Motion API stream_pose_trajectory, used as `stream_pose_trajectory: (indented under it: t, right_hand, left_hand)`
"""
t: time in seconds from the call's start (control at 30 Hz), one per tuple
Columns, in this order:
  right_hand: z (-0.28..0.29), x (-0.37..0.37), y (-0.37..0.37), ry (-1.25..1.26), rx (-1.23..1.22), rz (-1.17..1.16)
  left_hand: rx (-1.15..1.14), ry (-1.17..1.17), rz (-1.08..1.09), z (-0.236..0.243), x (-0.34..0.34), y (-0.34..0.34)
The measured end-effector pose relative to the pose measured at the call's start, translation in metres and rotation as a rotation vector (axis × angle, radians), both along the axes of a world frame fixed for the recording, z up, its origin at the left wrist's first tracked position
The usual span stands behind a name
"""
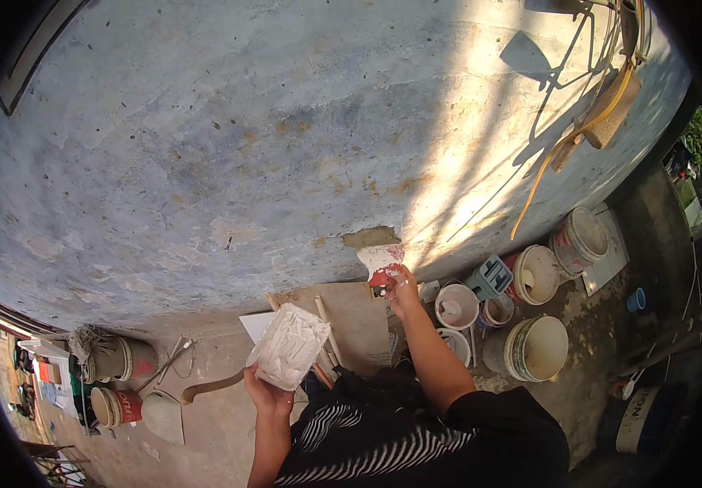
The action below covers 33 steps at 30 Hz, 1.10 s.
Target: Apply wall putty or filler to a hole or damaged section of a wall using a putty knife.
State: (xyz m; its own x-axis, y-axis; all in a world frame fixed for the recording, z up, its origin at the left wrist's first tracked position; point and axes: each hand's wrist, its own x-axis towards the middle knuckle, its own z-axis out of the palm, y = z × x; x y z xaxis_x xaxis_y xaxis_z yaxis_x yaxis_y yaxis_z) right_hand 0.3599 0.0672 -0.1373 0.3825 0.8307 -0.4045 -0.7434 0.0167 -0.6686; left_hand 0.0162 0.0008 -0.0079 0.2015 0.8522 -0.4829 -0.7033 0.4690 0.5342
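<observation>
Head view: the right hand (402,291), closed, holds the scraper (381,267) just ahead, near the wall patch (371,237); the left hand (269,397), half curled, supports the paste tray (290,346) ahead; off-centre support could tip it.

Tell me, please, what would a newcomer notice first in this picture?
The eye would probably fall first on the bright sunlit patch on the wall, right of centre. Then come the pale tray smeared with white paste, in the left hand at lower centre, and the red-and-white scraper which the right hand holds before the wall. Buckets cluster at lower right.
</observation>
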Motion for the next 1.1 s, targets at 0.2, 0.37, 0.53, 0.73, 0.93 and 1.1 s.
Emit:
stream_pose_trajectory:
  t: [0.2, 0.37, 0.53, 0.73, 0.93, 1.1]
  right_hand:
    - [-0.008, 0.001, 0.002, -0.039, -0.027, 0.035]
    - [0.014, 0.004, 0.027, -0.085, -0.045, 0.118]
    - [-0.005, 0.008, 0.046, -0.168, -0.022, -0.09]
    - [-0.02, -0.008, 0.033, 0.011, -0.018, -0.187]
    - [0.009, 0.001, 0.054, -0.157, -0.056, -0.148]
    - [-0.02, -0.034, 0.045, -0.037, -0.077, -0.225]
  left_hand:
    - [0.023, -0.025, -0.008, -0.003, -0.001, 0.002]
    - [0.02, -0.033, 0.011, -0.007, -0.007, 0.0]
    - [-0.002, -0.019, 0.03, -0.013, -0.004, 0.002]
    - [0.021, -0.058, 0.044, -0.012, -0.011, -0.005]
    - [-0.002, -0.051, 0.043, 0.0, -0.007, -0.004]
    - [0.014, -0.058, 0.052, -0.005, -0.008, -0.004]
